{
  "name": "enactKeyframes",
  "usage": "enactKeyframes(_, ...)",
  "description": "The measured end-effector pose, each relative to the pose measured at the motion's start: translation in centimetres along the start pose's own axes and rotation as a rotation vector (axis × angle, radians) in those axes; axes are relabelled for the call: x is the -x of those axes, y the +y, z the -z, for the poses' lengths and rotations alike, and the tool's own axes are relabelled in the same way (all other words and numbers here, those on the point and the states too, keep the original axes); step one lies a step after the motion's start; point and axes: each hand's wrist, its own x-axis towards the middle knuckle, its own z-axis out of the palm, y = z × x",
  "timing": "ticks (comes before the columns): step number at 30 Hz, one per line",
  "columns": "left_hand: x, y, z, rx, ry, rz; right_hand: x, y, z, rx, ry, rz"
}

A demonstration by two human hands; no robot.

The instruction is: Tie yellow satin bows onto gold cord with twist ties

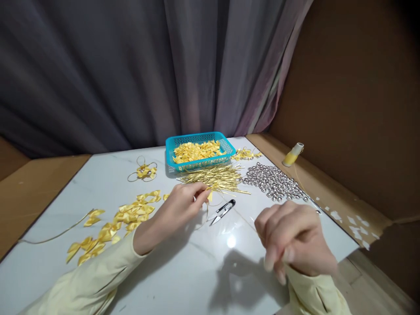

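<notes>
Before curtain (pixel 141 78), over white table (pixel 170 284): left grip (pixel 182 203) pinching yellow ribbon (pixel 210 197), right grip (pixel 295 236) closed.

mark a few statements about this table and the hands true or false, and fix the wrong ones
1. The left hand pinches a yellow ribbon. True.
2. The snips lie inside the basket. False: the snips lie on the table, nearer the person than the basket.
3. The beads lie loose, right of the basket. True.
4. The spool is left of the basket. False: the spool is to its right.
5. The right hand lies flat, fingers spread. False: the right hand has its fingers curled.
</notes>
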Motion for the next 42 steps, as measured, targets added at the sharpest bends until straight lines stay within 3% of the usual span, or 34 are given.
enactKeyframes(6,-0.1,0.1,0.0,0.019,0.017,0.000,0.0,-0.9,-0.8,0.357,-0.095,-0.044)
enactKeyframes(13,0.1,1.1,0.5,0.124,-0.034,0.056,-1.3,1.6,-0.9,0.532,-0.016,-0.386)
enactKeyframes(17,0.3,1.4,0.6,0.164,-0.053,0.066,-1.6,2.9,-1.3,0.591,-0.005,-0.458)
enactKeyframes(25,0.5,1.8,1.0,0.290,-0.141,0.118,-1.6,4.0,-1.3,0.620,0.062,-0.502)
enactKeyframes(42,0.2,1.9,0.6,0.369,-0.146,0.159,-1.4,4.2,-0.8,0.664,0.035,-0.463)
